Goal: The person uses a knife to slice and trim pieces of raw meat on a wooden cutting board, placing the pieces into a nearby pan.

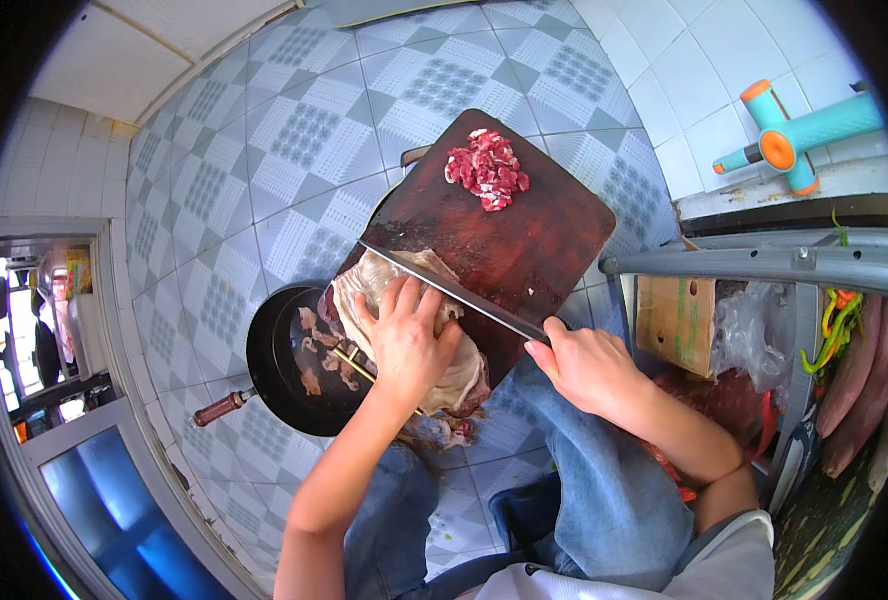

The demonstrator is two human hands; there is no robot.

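Note:
A large pale piece of raw meat (354, 292) lies along the near left edge of a dark wooden cutting board (534, 225). My left hand (411, 337) presses down on it with the fingers spread. In my right hand (582, 367) is the handle end of a long-bladed knife (451, 288). The blade slants across the far side of the meat, close to my left fingertips; whether its edge touches the meat I cannot tell. A small heap of cut red meat (486, 169) rests at the board's far end.
Left of the board, a black frying pan (271, 360) on the tiled floor holds several meat scraps (331, 360). A metal rack (751, 262) on the right bears a cardboard box (675, 322), a plastic bag (755, 322), peppers (838, 330) and long purplish vegetables (853, 382). A turquoise tool (789, 139) sits above.

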